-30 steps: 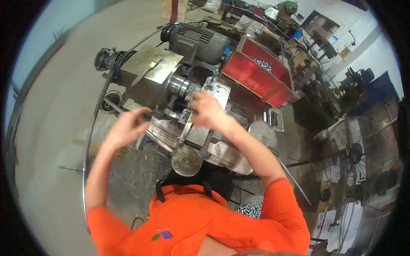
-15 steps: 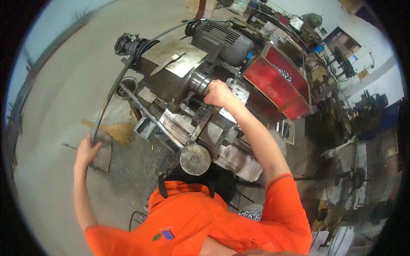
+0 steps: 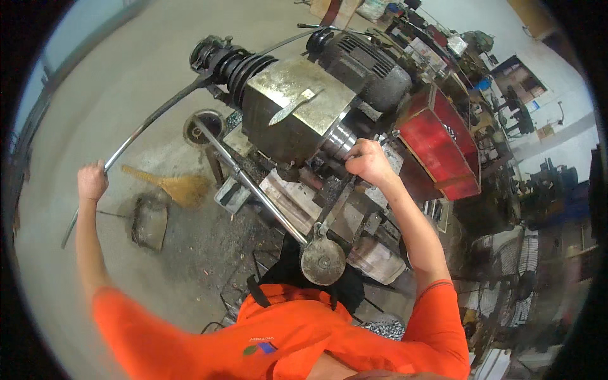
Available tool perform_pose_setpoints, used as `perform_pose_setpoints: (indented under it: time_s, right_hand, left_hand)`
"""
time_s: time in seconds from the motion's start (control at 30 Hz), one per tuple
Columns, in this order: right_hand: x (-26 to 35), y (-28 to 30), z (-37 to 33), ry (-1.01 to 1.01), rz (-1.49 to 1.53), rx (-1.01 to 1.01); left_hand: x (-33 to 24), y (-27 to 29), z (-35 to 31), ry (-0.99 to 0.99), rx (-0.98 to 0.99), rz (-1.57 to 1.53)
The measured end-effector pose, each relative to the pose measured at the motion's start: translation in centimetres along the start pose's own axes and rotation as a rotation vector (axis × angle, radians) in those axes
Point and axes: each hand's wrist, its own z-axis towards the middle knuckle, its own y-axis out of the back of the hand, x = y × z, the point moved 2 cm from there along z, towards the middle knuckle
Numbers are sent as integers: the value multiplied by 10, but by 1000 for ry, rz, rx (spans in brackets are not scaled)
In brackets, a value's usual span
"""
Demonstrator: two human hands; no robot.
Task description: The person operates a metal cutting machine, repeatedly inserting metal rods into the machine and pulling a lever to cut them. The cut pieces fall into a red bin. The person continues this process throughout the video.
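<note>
Long lever (image 3: 142, 128), dark at the top and shiny lower down, slants from a black ribbed part (image 3: 248, 77) at the machine's far-left end, out over the floor on the left. Left hand (image 3: 93, 182) on its lower stretch, grip closed, fingers wrapped round it, arm out wide; the lever's tip sticks out below the fist. Right hand (image 3: 370, 161) at the front of the shiny ringed spindle (image 3: 341, 140), fingers curled in close; grip looks mostly closed, but can't tell if a piece is in it, fingertips hidden.

Spindle comes out of the right side of a boxy metal housing (image 3: 273, 134); flat-bladed tool (image 3: 292, 109) lying on top. Dark finned motor (image 3: 370, 75) just behind. Red bin (image 3: 437, 149) right of the spindle, small metal parts inside. Below the housing, a shiny bar (image 3: 256, 190) slants down to a round grey disc (image 3: 323, 261) in front of the person's orange shirt (image 3: 297, 335).

Floor, left side: straw broom (image 3: 187, 190), dustpan (image 3: 150, 223) just below it. Far right: fan (image 3: 524, 272), blurry.
</note>
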Motion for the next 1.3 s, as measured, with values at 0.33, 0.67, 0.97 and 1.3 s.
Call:
perform_pose_setpoints:
  time_s: [0.33,0.67,0.97,1.3]
  right_hand:
    - [-7,15,-54,193,5,-314]
    - [-116,65,-312,-402,-81,-452]
    - [-243,36,-575,-1365,-377,-50]
    - [-120,-48,-597,-1358,-300,-171]
  left_hand:
    - [-128,55,28,214,-627,-449]
    - [-332,-82,-1,-383,355,-263]
    - [-283,-32,39,-144,354,-579]
    - [-323,45,64,576,275,-1745]
